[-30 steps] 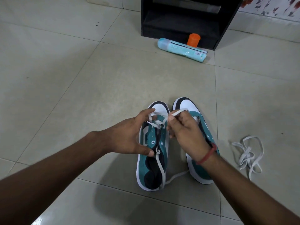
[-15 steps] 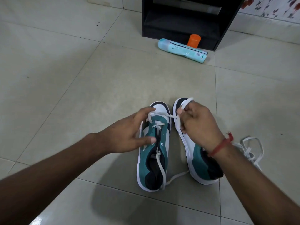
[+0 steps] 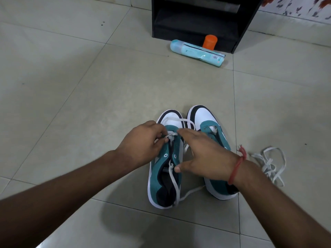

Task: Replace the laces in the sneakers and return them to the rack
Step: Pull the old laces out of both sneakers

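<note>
Closely paired sneakers (image 3: 188, 154), open floor (image 3: 71, 104).

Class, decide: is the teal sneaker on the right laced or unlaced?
Unlaced: the right sneaker shows a bare eyelet row, and a loose lace lies beside it on the floor.

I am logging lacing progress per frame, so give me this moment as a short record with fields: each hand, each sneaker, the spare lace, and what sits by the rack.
left hand: pinches the white lace at the front eyelets of the left sneaker
right hand: fingers spread over the same sneaker, no grip visible
left sneaker: partly laced, lace tail trailing past the heel
right sneaker: no lace visible
spare lace: loose heap on the floor, right of the shoes
by the black rack: teal bottle lying down, orange cap behind it
</note>
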